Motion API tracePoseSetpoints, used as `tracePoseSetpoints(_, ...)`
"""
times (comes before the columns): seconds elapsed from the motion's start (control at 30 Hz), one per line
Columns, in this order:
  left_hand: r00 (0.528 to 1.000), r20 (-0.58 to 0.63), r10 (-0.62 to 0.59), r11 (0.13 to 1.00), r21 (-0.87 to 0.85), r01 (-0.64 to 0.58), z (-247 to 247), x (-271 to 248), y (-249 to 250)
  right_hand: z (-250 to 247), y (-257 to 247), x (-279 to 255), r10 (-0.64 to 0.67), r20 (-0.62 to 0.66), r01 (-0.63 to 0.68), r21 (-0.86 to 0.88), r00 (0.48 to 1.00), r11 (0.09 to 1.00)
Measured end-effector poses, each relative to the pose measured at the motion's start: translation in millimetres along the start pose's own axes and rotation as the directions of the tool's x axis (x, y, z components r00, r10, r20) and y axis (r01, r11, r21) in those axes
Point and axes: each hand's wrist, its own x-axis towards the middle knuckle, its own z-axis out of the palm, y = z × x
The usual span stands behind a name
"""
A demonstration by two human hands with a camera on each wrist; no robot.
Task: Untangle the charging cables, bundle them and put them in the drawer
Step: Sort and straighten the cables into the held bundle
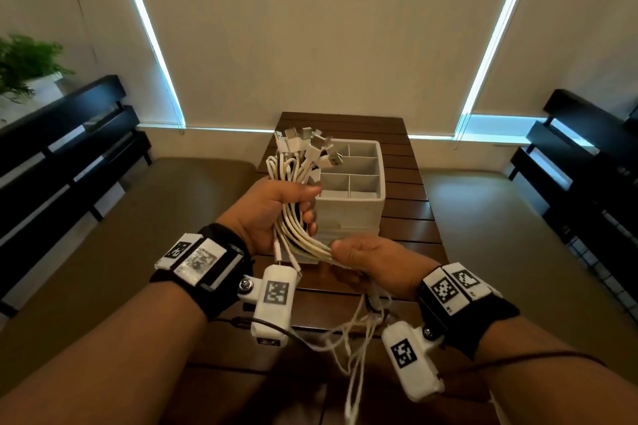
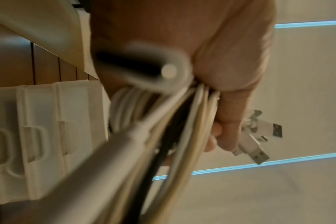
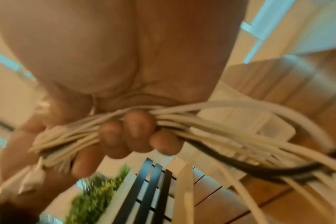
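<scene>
A bundle of white charging cables (image 1: 293, 217) with at least one black one is held above the wooden table (image 1: 407, 231). My left hand (image 1: 276, 210) grips its upper part, and the USB plugs (image 1: 307, 145) fan out above the fist. My right hand (image 1: 366, 259) grips the same cables (image 3: 182, 121) lower down, fingers (image 3: 136, 125) curled round them. Loose ends (image 1: 359, 348) hang below toward the table's near edge. In the left wrist view the cables (image 2: 192, 121) run through my fist, plugs (image 2: 259, 136) beyond. A white drawer organizer (image 1: 348, 183) stands just behind the hands.
The organizer's top has several open compartments; its drawer fronts (image 2: 48, 136) show in the left wrist view. Black slatted benches (image 1: 69, 148) flank the table on both sides. A green plant (image 1: 24, 65) stands at the far left.
</scene>
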Motion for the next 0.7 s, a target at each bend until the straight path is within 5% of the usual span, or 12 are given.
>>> tracePoseSetpoints(0.07, 0.999, -0.05, 0.007, 0.995, 0.099, -0.002, 1, 1, -5, -1, -8, 3, -0.02, 0.001, 0.019, -0.277, 1.0, 0.961)
tracePoseSetpoints(0.17, 0.99, -0.141, -0.018, 0.977, 0.208, 0.047, 1, 1, -15, -5, -17, 9, -0.033, 0.037, 0.049, -0.703, 0.999, 0.71)
tracePoseSetpoints(0.3, 0.98, -0.189, -0.07, 0.977, 0.186, 0.106, 3, -1, -24, -8, -28, 10, -0.005, 0.08, 0.071, -0.85, 0.997, 0.522)
tracePoseSetpoints(0.4, 0.981, -0.125, -0.147, 0.982, 0.101, 0.16, 5, -3, -30, -11, -29, 12, -0.034, 0.08, 0.086, -0.841, 0.996, 0.534)
tracePoseSetpoints(0.53, 0.976, -0.061, -0.207, 0.978, -0.006, 0.207, 7, -3, -37, -13, -22, 8, -0.1, -0.015, 0.059, -0.718, 0.995, 0.693)
tracePoseSetpoints(0.7, 0.981, -0.008, -0.196, 0.979, 0.05, 0.196, 4, -2, -45, -12, -15, 3, -0.118, -0.078, 0.044, -0.619, 0.99, 0.784)
